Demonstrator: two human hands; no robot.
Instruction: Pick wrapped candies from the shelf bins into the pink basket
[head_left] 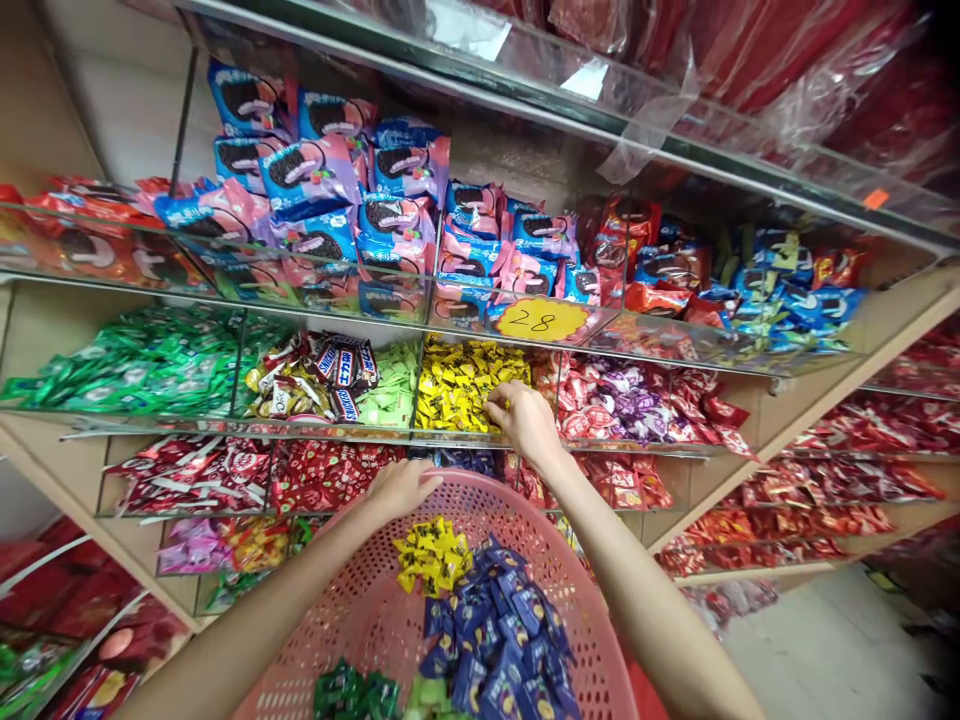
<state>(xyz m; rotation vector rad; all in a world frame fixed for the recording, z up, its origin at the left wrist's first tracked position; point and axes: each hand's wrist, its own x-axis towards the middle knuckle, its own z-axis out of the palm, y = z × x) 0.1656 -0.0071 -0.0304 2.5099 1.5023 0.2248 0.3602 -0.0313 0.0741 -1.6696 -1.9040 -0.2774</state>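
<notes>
My left hand is closed over the far rim of a round pink plastic basket with a perforated wall. Inside the basket lie yellow wrapped candies, a larger heap of dark blue wrapped candies, dark green ones and a few light green ones. Beyond the rim, my right hand reaches into a shelf compartment of yellow wrapped candies. Its fingers are curled together at the right side of that pile, with a bit of yellow wrapper showing between them.
Clear dividers separate green packets, Snickers bars and red and purple candies on the same shelf. Above hangs a glass-fronted shelf of blue-pink cookie packs with a yellow "28" tag. Red candies fill the shelf below.
</notes>
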